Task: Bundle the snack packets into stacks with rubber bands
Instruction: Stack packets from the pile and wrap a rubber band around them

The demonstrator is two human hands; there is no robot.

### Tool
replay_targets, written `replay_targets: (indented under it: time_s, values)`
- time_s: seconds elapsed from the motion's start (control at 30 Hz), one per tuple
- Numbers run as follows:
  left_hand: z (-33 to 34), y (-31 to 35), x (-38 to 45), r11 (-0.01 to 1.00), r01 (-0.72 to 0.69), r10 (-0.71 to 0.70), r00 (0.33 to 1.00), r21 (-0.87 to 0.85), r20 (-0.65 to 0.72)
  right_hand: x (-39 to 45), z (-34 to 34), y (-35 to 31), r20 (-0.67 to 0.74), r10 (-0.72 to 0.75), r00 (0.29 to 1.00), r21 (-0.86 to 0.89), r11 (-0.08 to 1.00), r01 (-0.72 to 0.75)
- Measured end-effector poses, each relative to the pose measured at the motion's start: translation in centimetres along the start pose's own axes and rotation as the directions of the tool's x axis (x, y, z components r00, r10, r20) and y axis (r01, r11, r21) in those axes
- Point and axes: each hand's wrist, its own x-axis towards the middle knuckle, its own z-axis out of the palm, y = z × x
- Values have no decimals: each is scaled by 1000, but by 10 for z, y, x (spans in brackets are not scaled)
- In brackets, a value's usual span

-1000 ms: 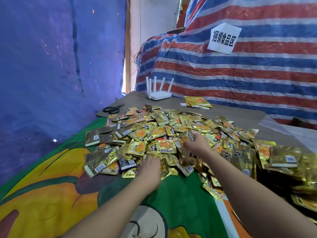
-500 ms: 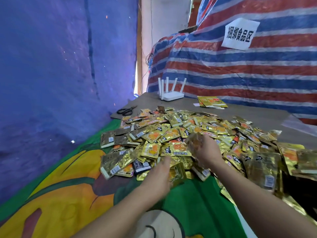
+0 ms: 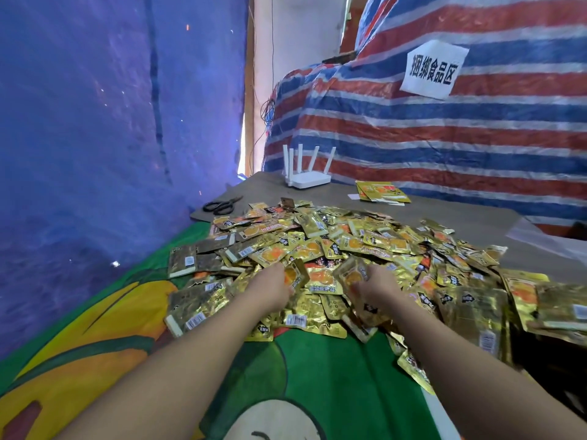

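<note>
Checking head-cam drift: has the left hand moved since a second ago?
Yes. The left hand went forward, up the packet pile, toward the router.

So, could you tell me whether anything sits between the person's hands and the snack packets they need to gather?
Nothing visible does. The left hand already grips a packet at the near edge of the pile, and the right hand holds another packet. The scissors and router lie beyond the pile, out of the way.

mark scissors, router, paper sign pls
scissors (image 3: pixel 222 205), head view, on the black handles
router (image 3: pixel 309 180), head view, on the white body below the antennas
sign (image 3: pixel 433 69), head view, middle of the white sheet
</note>
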Motion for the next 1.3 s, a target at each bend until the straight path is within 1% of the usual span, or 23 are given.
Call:
replay_targets:
  time_s: [0.03, 0.1, 0.17, 0.23, 0.27, 0.33, 0.4, 0.47, 0.53, 0.63, 0.7, 0.77, 0.87, 0.93, 0.97, 1.03, 1.07, 1.1, 1.2, 1.27, 1.3]
  values:
    - [5, 2, -2, 998, -1, 2, 1000, 63, -7, 0, 6, -2, -4, -20, 1000, -81, 997, 20]
    - [15, 6, -7, 986, -24, 29, 999, 164, -25, -2, 15, -5, -72, -45, 996, -197, 980, 30]
    - [26, 9, -12, 976, -56, 63, 998, 211, -25, -6, 22, -6, -173, -62, 983, -207, 978, 25]
    - [33, 12, -15, 972, -75, 80, 997, 221, -12, -9, 26, -8, -226, -65, 972, -141, 989, 33]
    - [35, 13, -15, 976, -62, 69, 997, 209, -25, -12, 25, -9, -242, -65, 968, -106, 994, 40]
    - [32, 15, -13, 972, 9, 13, 996, 233, -89, -17, 18, -10, -272, -62, 960, -19, 998, 59]
    - [29, 15, -7, 962, 98, -70, 990, 256, -120, -24, 10, -7, -281, -51, 958, 100, 992, 82]
    - [29, 15, -1, 968, 172, -152, 981, 184, -121, -34, 5, -3, -286, -24, 958, 216, 972, 89]
    - [32, 16, 2, 968, 211, -189, 969, 134, -159, -43, 5, 4, -302, -12, 953, 301, 948, 107]
    - [38, 20, 4, 962, 226, -182, 949, 154, -256, -53, 5, 11, -327, -5, 945, 387, 911, 139]
    - [40, 23, 1, 962, 210, -152, 943, 175, -297, -58, 3, 13, -337, 11, 941, 444, 884, 149]
    - [40, 23, -2, 971, 179, -122, 939, 156, -322, -63, 1, 14, -326, 26, 945, 501, 853, 149]
    - [43, 20, -10, 998, 61, -59, 938, -5, -341, -73, 3, 16, -283, 43, 958, 538, 834, 122]
    - [42, 15, -18, 987, -41, -16, 940, -157, -341, -81, 6, 16, -212, 52, 976, 592, 802, 85]
    - [39, 14, -24, 955, -84, -17, 941, -283, -337, -84, 6, 16, -164, 67, 984, 628, 776, 52]
    - [30, 13, -41, 821, -144, -26, 957, -553, -288, -90, 8, 16, -88, 85, 992, 681, 732, -2]
    - [25, 14, -52, 751, -153, -18, 968, -642, -251, -95, 8, 15, -77, 84, 994, 692, 722, -7]
    - [22, 15, -62, 702, -154, -2, 976, -695, -219, -100, 9, 14, -71, 77, 994, 693, 721, -6]
    - [24, 18, -96, 614, -143, 56, 989, -776, -137, -122, 13, 11, -83, 6, 997, 703, 709, 54]
    - [29, 23, -119, 565, -143, 103, 989, -813, -103, -144, 16, 7, -102, -62, 993, 751, 650, 117]
    - [33, 25, -128, 565, -147, 110, 989, -812, -103, -155, 19, 6, -102, -81, 991, 788, 601, 131]
